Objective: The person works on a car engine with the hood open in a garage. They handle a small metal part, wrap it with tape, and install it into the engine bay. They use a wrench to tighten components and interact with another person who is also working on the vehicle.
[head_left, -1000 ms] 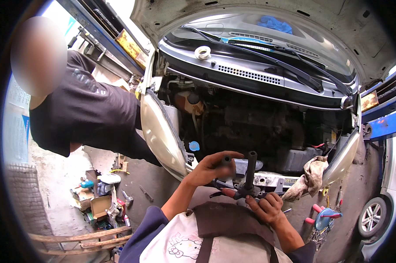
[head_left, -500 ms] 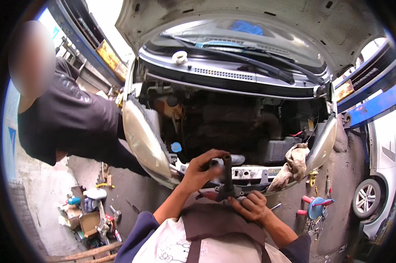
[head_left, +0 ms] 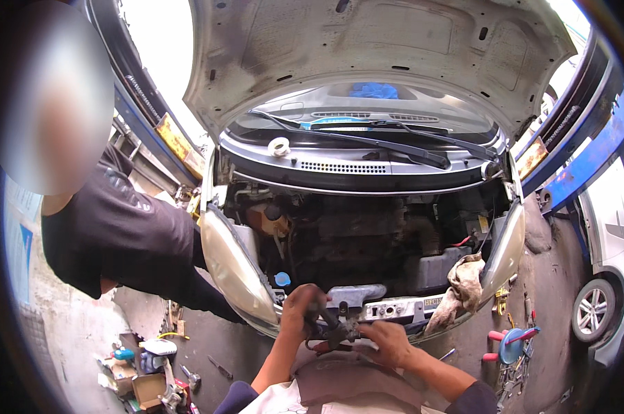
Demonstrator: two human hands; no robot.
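I have both hands low in the near middle of the scene, right at the front edge of the open engine bay. My left hand is curled shut around the upper end of a dark metal bar-shaped tool, its fingers wrapped together over it. My right hand sits just to the right, touching the lower part of the same tool, fingers bent over it; I cannot tell whether they actually clamp it. The tool lies tilted between the two hands, just in front of the grey metal front crossmember of the car. Beyond it the dirty engine bay runs back to the far side, under the raised white bonnet. A crumpled beige rag hangs over the front right corner of the bay, beside the right clear headlamp; the left clear headlamp is to the left of my left hand. A small blue round cap shows just beyond that hand. On the left a person in a dark long-sleeved top leans towards the car. Loose tools and boxes lie on the floor at the near left, and a blue and red floor stand at the near right.
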